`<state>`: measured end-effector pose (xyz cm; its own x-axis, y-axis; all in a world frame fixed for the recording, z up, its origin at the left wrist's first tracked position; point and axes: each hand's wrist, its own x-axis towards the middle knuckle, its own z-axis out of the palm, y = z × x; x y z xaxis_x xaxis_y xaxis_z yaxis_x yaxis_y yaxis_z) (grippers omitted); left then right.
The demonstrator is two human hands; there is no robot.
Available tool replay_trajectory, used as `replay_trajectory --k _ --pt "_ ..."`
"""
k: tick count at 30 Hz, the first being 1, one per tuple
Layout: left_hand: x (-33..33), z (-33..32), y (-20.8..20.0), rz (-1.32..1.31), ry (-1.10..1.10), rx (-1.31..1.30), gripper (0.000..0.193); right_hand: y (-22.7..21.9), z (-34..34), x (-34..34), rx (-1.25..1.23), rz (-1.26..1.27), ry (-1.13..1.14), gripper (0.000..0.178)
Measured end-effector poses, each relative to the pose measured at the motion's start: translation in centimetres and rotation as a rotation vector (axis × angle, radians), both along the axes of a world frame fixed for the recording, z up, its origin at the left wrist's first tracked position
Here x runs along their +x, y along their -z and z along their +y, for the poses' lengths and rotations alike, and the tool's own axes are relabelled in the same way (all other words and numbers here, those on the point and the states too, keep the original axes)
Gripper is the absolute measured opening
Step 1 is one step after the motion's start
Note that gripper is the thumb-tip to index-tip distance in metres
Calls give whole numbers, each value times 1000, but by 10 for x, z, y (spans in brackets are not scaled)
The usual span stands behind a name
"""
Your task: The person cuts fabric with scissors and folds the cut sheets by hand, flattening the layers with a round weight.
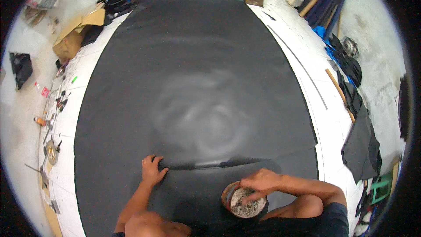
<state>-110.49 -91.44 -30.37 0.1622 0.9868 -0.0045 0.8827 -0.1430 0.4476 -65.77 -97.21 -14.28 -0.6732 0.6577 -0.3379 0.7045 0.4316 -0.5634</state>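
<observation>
A wide black sheet, smooth and slightly shiny, runs away from me to a roll at the far end. Its near edge lies along another piece of black sheet, with darker patches along the seam. My left hand rests at the left end of that seam, fingers spread on the material. Over a round tub in front of me is my right hand, fingers curled and some pointing down into it. The tub's inside is crusted whitish grey. Whatever these fingers pinch is hidden.
White tiled floor borders the sheet. A cardboard box, an orange bottle and loose tools lie along the left wall. Rolls of dark material, a wooden stick, black scraps and a green crate line the right.
</observation>
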Motion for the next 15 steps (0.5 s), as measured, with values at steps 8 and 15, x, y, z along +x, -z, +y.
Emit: replay_trajectory --k 8,15 --pt "15 24 -16 192 -28 -287 85 42 -65 18 152 112 -228 32" --pt "9 33 -24 145 -30 -276 92 2 -2 17 470 116 260 30"
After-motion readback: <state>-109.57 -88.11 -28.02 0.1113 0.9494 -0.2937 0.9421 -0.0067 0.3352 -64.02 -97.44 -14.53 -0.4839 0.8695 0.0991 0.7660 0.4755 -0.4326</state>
